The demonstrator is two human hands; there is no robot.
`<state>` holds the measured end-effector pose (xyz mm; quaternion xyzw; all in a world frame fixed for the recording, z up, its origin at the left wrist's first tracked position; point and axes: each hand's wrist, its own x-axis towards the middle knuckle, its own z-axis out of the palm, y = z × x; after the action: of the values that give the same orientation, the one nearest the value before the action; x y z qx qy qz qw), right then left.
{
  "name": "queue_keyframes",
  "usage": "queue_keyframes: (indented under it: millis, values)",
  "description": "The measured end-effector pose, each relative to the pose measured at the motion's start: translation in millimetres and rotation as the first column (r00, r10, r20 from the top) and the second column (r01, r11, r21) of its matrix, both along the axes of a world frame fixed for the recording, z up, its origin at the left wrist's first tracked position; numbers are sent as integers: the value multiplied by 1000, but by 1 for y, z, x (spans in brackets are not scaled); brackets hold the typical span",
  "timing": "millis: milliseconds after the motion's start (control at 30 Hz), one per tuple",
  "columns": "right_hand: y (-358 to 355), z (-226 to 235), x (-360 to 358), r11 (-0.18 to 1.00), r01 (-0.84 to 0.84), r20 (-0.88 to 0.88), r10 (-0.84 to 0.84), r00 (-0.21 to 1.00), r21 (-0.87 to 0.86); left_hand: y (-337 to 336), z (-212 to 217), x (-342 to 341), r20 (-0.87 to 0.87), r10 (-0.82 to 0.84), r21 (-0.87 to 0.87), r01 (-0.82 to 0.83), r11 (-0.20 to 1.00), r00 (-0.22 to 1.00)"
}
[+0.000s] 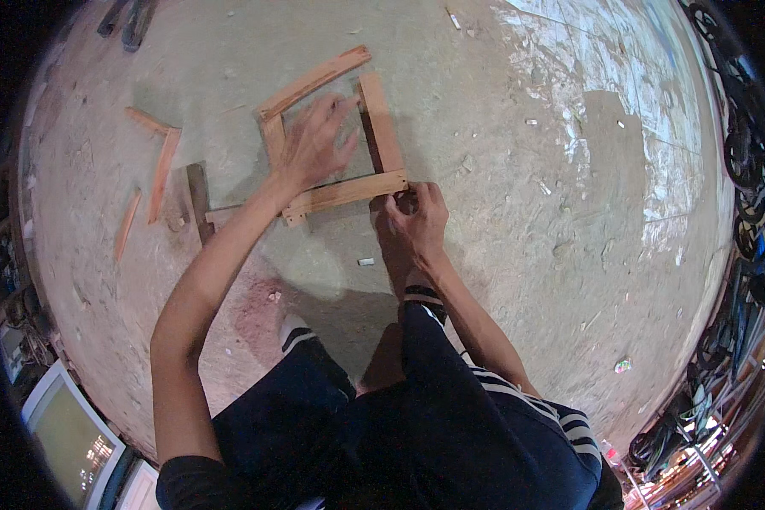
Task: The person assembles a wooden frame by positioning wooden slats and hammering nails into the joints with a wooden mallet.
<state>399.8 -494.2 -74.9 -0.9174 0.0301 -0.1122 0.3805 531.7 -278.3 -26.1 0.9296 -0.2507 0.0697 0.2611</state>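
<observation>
One four-sided wooden frame point(348, 192), flat on the dusty floor point(501, 255), its far bar point(314, 82) apparently gapped from the right bar point(382, 125). Left hand point(311, 143): over the opening, fingers spread, seemingly holding nothing; right hand point(420, 214): at the near-right corner, fingers curled, whether gripping I cannot tell from here. Best handling, in my judgement: corner braced firmly, bars kept square

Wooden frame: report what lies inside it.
Inside the wooden frame, grey floor shows beside the left hand; whatever lies beneath that hand is covered and cannot be seen.
</observation>
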Motion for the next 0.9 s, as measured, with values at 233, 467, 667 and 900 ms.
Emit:
queue_keyframes:
  millis: [233,467,667,900]
  values:
    - [-1,5,0,999,-24,-9,25,1000,24,7,-1,85,23,161,108,-162,981,987]
    - [0,9,-1,999,-12,22,11,1000,37,-6,1,80,174,-384,467,267,843,907]
    - [0,9,-1,993,-18,-44,24,999,116,-29,2,96,-85,-592,612,511,604,802]
    - [-2,5,0,999,-23,48,22,999,27,-50,8,111,-260,-590,677,580,454,765]
